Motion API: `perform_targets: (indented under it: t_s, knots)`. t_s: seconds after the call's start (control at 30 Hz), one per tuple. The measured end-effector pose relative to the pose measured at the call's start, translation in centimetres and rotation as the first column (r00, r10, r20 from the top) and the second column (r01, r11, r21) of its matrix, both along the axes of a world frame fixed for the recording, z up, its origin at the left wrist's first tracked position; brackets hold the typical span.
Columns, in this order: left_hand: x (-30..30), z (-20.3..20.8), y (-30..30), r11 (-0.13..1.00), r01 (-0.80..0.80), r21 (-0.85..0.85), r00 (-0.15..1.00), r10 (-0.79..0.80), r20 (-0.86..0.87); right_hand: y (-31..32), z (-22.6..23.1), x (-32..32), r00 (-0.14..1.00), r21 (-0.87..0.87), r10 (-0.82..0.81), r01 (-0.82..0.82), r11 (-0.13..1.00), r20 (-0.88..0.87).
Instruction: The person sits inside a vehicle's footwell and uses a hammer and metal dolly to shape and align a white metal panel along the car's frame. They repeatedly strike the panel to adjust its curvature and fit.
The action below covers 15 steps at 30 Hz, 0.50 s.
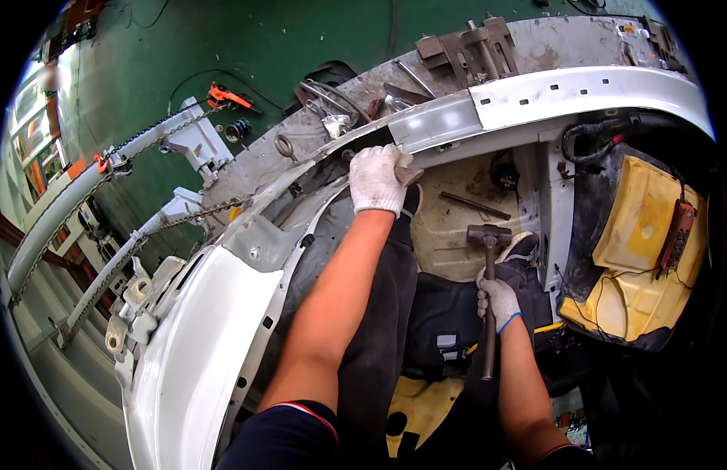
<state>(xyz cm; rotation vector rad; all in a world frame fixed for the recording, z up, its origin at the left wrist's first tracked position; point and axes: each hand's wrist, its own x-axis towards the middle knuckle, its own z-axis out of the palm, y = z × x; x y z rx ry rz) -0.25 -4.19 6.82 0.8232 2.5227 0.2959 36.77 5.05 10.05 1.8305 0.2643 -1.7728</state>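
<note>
The left hand, gloved in ribbed white knit, has its fingers wrapped around a dull, blunt-ended metal tool at the edge of the glossy white car body. The gloved right hand grips a dark hammer by its long, slim handle, the blocky head near a shoe. A loose rod lies across the dusty beige floor pan; stained yellow foam stands right, chains left.

hammer: dark metal, head forward, gripped mid-handle | metal block: grey-brown, partly hidden in grip, left of hammer
</note>
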Motion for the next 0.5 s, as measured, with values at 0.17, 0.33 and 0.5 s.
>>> perform_targets:
  t_s: [0.17, 0.33, 0.5]
  knots:
    - [0.2, -0.8, 0.4, 0.999, -0.023, -0.028, 1.0, 0.023, -0.012, 0.0, 0.2, -0.6, 1.0, 0.001, -0.002, 0.002, 1.0, 0.019]
    - [-0.4, -1.0, 1.3, 0.989, 0.015, -0.148, 1.0, -0.016, -0.008, -0.1, -0.1, -0.6, 1.0, 0.016, -0.004, 0.004, 1.0, 0.012]
    - [-1.5, -1.4, 0.8, 0.948, 0.024, -0.316, 0.999, -0.033, -0.026, -0.2, 0.2, -1.1, 0.999, 0.028, -0.041, 0.04, 0.999, 0.026]
